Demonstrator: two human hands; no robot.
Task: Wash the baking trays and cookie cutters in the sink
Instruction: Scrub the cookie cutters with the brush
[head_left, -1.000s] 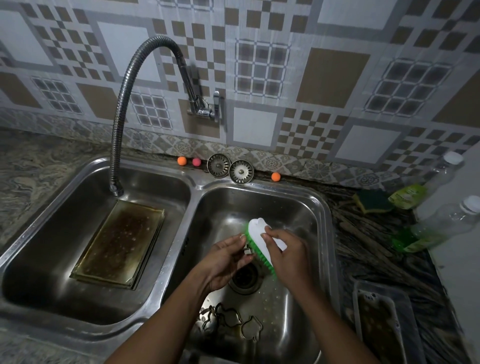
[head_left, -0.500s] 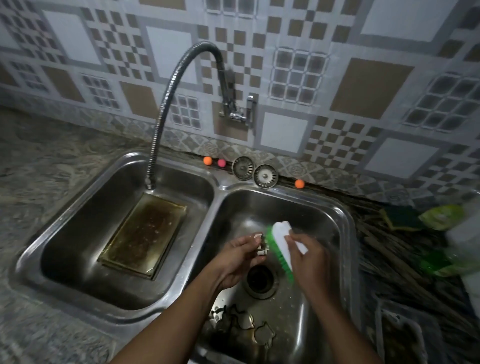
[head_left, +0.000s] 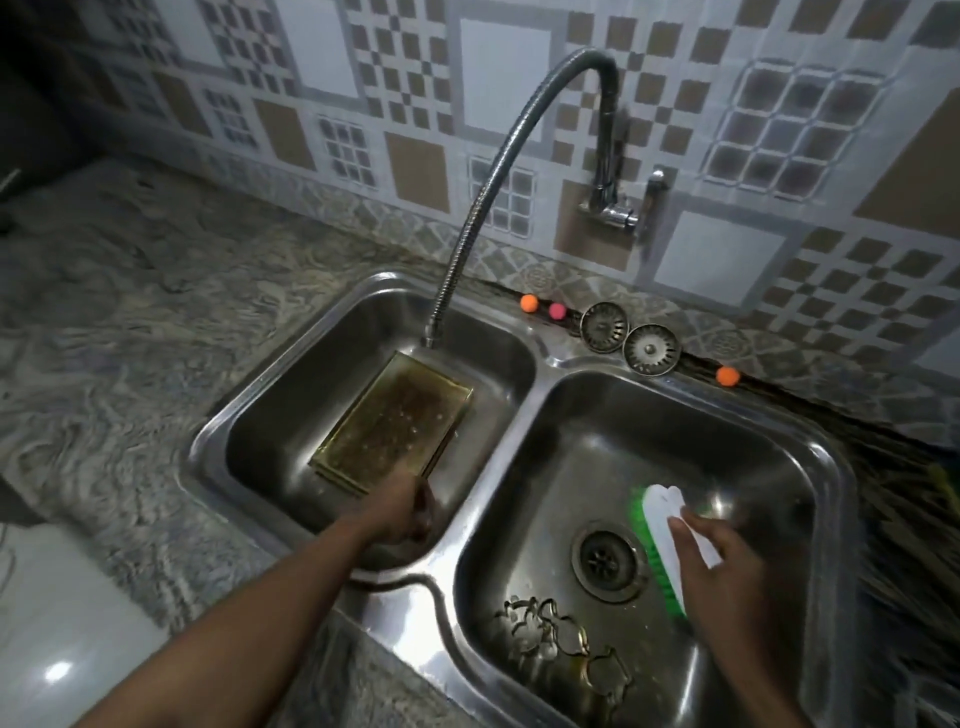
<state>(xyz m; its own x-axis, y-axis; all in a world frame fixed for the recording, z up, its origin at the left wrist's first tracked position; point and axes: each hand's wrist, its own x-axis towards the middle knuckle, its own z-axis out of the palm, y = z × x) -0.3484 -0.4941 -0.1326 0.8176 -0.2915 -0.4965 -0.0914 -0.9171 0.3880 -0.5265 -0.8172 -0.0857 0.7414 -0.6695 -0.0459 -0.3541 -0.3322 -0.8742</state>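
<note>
A dirty rectangular baking tray (head_left: 395, 421) lies in the left basin under the tap's spout. Several metal cookie cutters (head_left: 561, 634) lie on the bottom of the right basin, near its front wall. My left hand (head_left: 408, 512) reaches down into the left basin at the tray's near corner, fingers curled downward; whether it holds anything is hidden. My right hand (head_left: 727, 566) grips a white scrubbing brush with green bristles (head_left: 662, 525) over the right basin, just right of the drain (head_left: 608, 558).
The flexible metal tap (head_left: 488, 182) arches from the wall to the left basin. Two sink strainers (head_left: 602, 327) and small orange and pink balls (head_left: 528, 303) sit on the sink's back ledge (head_left: 691, 364). Stone counter (head_left: 130, 322) lies to the left.
My left hand has left the brush and moved left, across the divider into the left basin beside the tray. The brush stays in my right hand. The view has shifted left.
</note>
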